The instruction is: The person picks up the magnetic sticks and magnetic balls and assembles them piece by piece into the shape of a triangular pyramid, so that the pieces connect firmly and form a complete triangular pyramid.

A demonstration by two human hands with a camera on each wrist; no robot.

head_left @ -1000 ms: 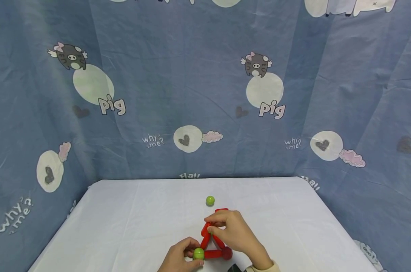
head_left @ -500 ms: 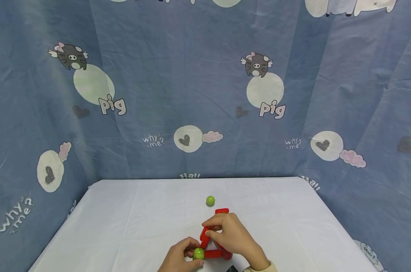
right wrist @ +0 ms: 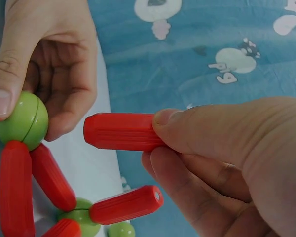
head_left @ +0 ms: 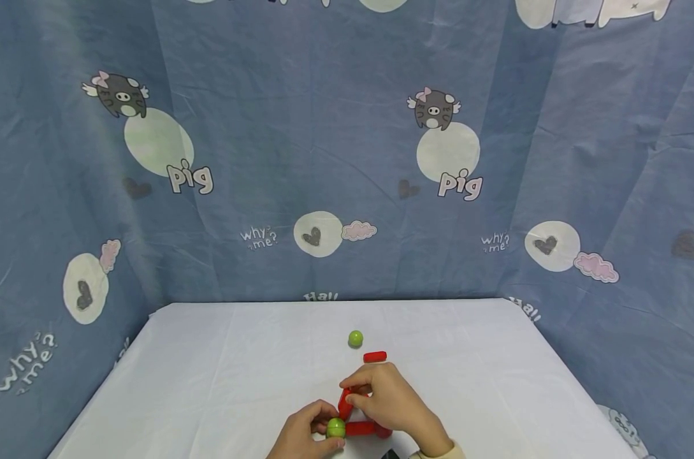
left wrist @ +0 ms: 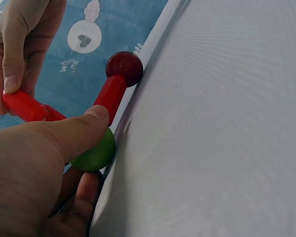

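Note:
My left hand (head_left: 306,430) holds a glossy green ball (right wrist: 24,121) between thumb and fingers. Two red rods run from that ball: one (left wrist: 110,96) reaches a dark red ball (left wrist: 124,68), the other (right wrist: 53,177) a second green ball (right wrist: 80,218). A further red rod (right wrist: 61,230) meets that second ball, so the pieces form a triangle. My right hand (head_left: 389,395) pinches a loose red rod (right wrist: 121,131) by one end, its free end pointing toward the held ball with a gap between. In the head view this hand hides part of the triangle.
Beyond the hands, a loose green ball (head_left: 355,338) and a red rod (head_left: 375,357) lie on the white-covered table (head_left: 255,357). A blue printed curtain (head_left: 347,127) hangs behind the table and along its sides.
My right hand has moved from the triangle's far corner toward me and slightly left, bringing the pinched red rod nearer the held green ball. My left hand has stayed still.

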